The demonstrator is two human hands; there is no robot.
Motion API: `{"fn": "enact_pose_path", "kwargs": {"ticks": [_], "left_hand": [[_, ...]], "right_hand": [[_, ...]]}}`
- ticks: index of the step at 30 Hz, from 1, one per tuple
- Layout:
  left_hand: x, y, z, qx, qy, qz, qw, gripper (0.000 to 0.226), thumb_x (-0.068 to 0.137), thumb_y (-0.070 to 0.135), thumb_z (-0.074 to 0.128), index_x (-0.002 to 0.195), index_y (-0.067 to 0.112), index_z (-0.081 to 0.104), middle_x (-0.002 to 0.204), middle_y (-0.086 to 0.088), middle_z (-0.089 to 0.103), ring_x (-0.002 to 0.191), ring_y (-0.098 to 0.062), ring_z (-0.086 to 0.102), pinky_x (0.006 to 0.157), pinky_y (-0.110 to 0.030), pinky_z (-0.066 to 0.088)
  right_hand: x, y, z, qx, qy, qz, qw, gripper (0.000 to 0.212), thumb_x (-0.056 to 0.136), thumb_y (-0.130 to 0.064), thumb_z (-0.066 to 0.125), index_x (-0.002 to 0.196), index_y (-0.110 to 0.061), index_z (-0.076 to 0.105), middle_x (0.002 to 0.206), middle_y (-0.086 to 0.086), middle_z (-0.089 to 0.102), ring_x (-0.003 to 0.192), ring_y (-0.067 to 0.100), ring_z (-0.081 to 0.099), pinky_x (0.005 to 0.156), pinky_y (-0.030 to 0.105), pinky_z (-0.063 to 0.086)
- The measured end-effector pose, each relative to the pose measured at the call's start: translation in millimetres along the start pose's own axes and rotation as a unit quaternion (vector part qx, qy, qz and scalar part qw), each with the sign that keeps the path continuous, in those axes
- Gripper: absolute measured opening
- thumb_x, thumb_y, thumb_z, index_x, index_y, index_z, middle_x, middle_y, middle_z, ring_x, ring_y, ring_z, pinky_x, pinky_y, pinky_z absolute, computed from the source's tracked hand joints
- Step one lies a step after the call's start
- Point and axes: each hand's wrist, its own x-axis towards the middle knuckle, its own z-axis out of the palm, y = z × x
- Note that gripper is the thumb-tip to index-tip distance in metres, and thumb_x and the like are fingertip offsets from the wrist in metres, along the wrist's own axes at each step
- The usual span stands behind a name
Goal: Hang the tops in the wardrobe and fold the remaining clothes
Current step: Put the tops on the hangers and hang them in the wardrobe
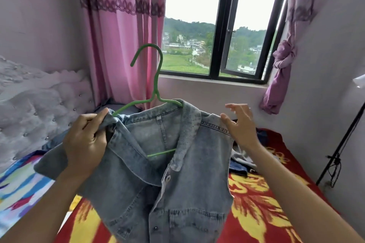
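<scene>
Denim shirt (177, 173) hangs front-facing on a green hanger (156, 87), hook up and curling left, bar running left to right, held above the bed (262, 199) with its red-and-yellow floral cover. Left hand (87, 140) pinches the shirt's left shoulder; right hand (240, 124) is spread, thumb touching the other shoulder. Pink curtains (122, 35) flank a window (223, 25) behind

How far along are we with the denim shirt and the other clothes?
Partly done: the green hanger is inside one shoulder of the denim shirt. In hand: the left hand pinches the other shoulder at the hanger's bare end; right hand open alongside. Left: hanging it, and folding the heap of clothes on the bed.
</scene>
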Motion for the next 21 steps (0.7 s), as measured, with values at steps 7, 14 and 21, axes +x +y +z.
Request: {"fn": "enact_pose_path", "kwargs": {"ticks": [7,14,21], "left_hand": [[14,2,4,-0.04,-0.096,-0.058,0.993,0.045,0.067,-0.007,0.053,0.108,-0.001,0.068,0.087,-0.009,0.063,0.08,-0.016,0.051,0.074,-0.024,0.039],[29,-42,-3,-0.1,-0.158,-0.221,0.957,0.044,0.075,-0.015,0.066,0.116,0.002,0.064,0.09,0.011,0.069,0.078,0.035,0.043,0.079,0.007,0.031],[13,-23,-2,-0.107,-0.15,-0.15,0.971,0.04,0.072,-0.011,0.062,0.111,0.0,0.066,0.098,0.021,0.068,0.088,0.034,0.041,0.083,0.007,0.027]], "right_hand": [[20,35,-8,-0.017,-0.284,0.009,0.959,0.046,0.091,-0.025,0.06,0.052,-0.019,0.036,0.047,-0.011,0.036,0.047,0.004,0.035,0.052,0.019,0.028],[24,51,-26,0.053,-0.15,-0.028,0.987,0.029,0.09,-0.009,0.058,0.062,-0.003,0.061,0.048,-0.009,0.047,0.05,-0.001,0.048,0.052,0.011,0.032],[34,23,-37,0.002,-0.238,-0.042,0.97,0.046,0.09,-0.024,0.059,0.133,-0.016,0.049,0.118,-0.003,0.046,0.111,0.011,0.046,0.098,0.027,0.037]]}}
